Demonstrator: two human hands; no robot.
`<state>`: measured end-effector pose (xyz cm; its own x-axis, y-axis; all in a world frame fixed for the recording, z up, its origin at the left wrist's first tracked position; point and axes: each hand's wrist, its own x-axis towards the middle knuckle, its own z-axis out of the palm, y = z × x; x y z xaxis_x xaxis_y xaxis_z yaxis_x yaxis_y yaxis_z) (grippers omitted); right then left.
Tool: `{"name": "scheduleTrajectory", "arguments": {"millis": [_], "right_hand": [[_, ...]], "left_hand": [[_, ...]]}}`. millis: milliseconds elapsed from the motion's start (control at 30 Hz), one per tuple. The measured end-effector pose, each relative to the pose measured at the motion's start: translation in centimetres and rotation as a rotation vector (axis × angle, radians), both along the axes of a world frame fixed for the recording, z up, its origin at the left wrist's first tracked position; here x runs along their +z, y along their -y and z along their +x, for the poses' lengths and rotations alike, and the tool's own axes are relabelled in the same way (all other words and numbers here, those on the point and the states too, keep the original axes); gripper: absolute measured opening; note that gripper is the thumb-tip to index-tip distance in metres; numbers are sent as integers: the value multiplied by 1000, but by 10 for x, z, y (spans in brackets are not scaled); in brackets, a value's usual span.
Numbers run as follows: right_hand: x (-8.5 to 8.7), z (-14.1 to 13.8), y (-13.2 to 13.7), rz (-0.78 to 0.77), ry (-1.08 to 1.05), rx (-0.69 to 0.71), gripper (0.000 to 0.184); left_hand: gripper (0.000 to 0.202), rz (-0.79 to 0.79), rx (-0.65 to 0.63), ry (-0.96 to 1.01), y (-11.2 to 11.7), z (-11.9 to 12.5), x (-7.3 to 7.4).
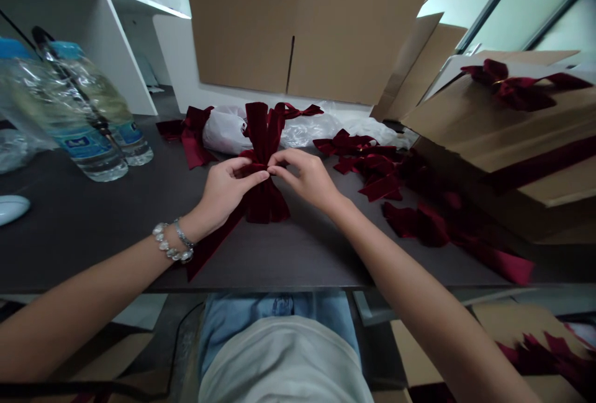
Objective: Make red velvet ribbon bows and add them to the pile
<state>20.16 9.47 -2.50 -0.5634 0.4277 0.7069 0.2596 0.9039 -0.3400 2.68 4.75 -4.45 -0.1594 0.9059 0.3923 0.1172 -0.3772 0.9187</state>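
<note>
A dark red velvet bow [263,199] lies on the dark table [93,229] in front of me, its loops folded upward and a tail trailing toward the near left. My left hand [226,190] pinches the bow's centre from the left, with a beaded bracelet on its wrist. My right hand [303,176] pinches the same centre from the right, fingertips meeting those of the left hand.
Two water bottles [88,117] stand at the left. Several finished red bows [372,167] and a clear plastic bag [307,126] lie behind and to the right. Cardboard boxes [488,130] stand at the right, one with a bow on top; a large carton [302,24] stands behind.
</note>
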Motion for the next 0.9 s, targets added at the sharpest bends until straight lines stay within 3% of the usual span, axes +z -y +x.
{"name": "scheduleTrajectory", "arguments": {"millis": [200,300,400,467,567,633,700,767,833,900], "right_hand": [[-5,-9,-7,-81,-189,-79,13],[-3,-1,-17,-137,-305,-116,12],[0,19,-31,-186,-307,-271,7],[-2,36,-39,-248,-121,-399,6],[-8,55,-46,-367,390,-496,8],[-9,56,-44,-287,505,-513,10],[-7,48,-37,-96,345,-447,12],[-2,35,-28,56,157,-268,13],[2,23,-17,118,108,-93,14],[3,14,-10,138,129,-41,13]], "left_hand": [[40,-121,-237,209,1,4,4],[37,-138,-240,235,1,5,4],[32,-140,-226,243,0,6,2],[31,-140,-225,252,0,6,1],[31,-147,-225,257,-1,5,0],[32,-143,-215,257,-1,5,0],[33,-139,-204,257,-1,5,-1],[33,-140,-197,253,-2,5,-2],[32,-143,-198,247,-3,4,-3],[31,-152,-195,244,-4,4,-4]]}}
